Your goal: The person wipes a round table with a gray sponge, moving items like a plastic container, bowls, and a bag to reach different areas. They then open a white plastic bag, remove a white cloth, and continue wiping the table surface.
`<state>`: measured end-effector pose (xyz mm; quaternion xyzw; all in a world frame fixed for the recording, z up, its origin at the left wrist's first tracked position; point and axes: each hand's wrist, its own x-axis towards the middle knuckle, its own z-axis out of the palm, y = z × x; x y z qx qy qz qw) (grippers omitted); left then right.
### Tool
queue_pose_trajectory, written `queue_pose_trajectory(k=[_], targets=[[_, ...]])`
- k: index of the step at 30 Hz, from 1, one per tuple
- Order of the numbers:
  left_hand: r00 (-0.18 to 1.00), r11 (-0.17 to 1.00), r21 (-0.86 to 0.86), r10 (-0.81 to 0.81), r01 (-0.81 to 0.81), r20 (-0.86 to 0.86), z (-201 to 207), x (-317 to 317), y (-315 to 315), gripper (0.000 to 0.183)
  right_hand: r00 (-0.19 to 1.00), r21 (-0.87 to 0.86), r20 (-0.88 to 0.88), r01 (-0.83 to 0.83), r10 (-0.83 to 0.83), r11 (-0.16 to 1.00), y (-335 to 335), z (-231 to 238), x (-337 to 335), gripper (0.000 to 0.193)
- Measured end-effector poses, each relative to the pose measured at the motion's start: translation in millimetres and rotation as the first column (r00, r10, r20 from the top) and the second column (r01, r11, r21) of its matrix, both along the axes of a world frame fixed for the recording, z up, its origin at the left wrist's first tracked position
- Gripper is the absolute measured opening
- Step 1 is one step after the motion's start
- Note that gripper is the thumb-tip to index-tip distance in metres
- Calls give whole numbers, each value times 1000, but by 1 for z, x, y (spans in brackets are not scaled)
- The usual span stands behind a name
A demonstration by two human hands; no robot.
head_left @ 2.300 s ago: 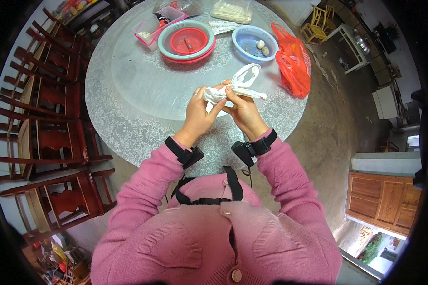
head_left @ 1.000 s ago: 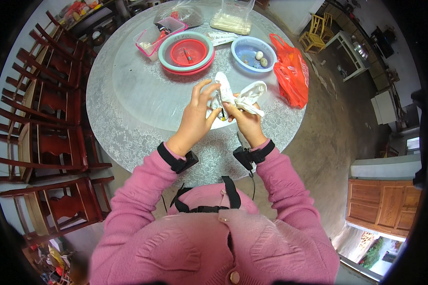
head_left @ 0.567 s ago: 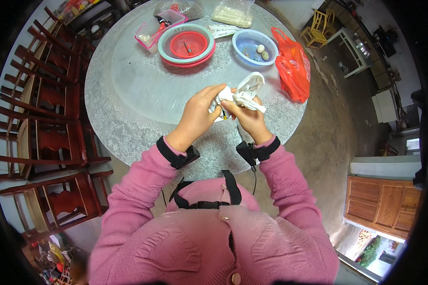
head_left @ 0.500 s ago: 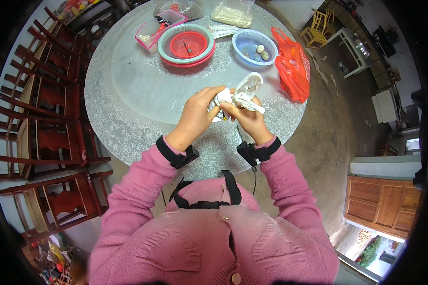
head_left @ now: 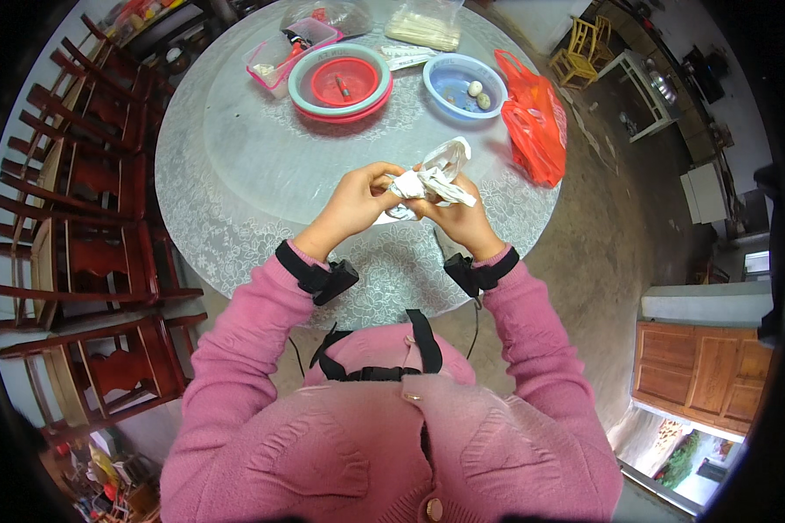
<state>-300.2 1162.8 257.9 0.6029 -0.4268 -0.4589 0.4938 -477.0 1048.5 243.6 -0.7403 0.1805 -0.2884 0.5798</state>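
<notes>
Over the near part of the round table, a knotted white plastic bag [head_left: 429, 185] is held between both my hands. My left hand [head_left: 358, 199] pinches the bag's left side, beside the knot. From the right, my right hand [head_left: 464, 220] grips it, with thumb and fingers partly hidden behind the loose plastic. The bag's loose end sticks up and to the right. What lies inside the bag I cannot make out. Beyond my hands stand a blue basin [head_left: 466, 87] with two eggs [head_left: 478, 94] and stacked red and pale green basins [head_left: 340, 83].
A red plastic bag [head_left: 534, 122] lies at the table's right edge. Behind the basins are a pink-rimmed container [head_left: 270, 65] and a clear pack of pale sticks [head_left: 423, 24]. A lace-patterned cloth [head_left: 235, 235] covers the table [head_left: 183, 139]. Wooden chairs [head_left: 105, 253] line the left.
My fingers have shifted around the knot, and the bag has turned slightly, its loose end moving a little left. My left wrist has moved slightly left.
</notes>
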Motion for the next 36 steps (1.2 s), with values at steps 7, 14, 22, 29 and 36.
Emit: queue_pose_trajectory(k=[7,14,22,29,36], targets=[[934,988,55,-118,144,-337,-5,13,4,49,999,-83,-4,-38,38,996,-3,5,-5,40],[657,970,-75,-213,231,-723,-13,9,7,63,997,-122,33,-70,75,990,-5,7,-1,37],[904,975,172,-58,143,-424,-2,15,10,63,993,206,105,-77,56,976,3,-5,1,37],[875,972,-226,161,-62,456,11,-9,14,48,998,112,7,63,-64,992,3,-5,6,31],[739,957,-288,172,31,652,16,-25,20,49,994,296,81,39,-66,954,0,-7,7,26]])
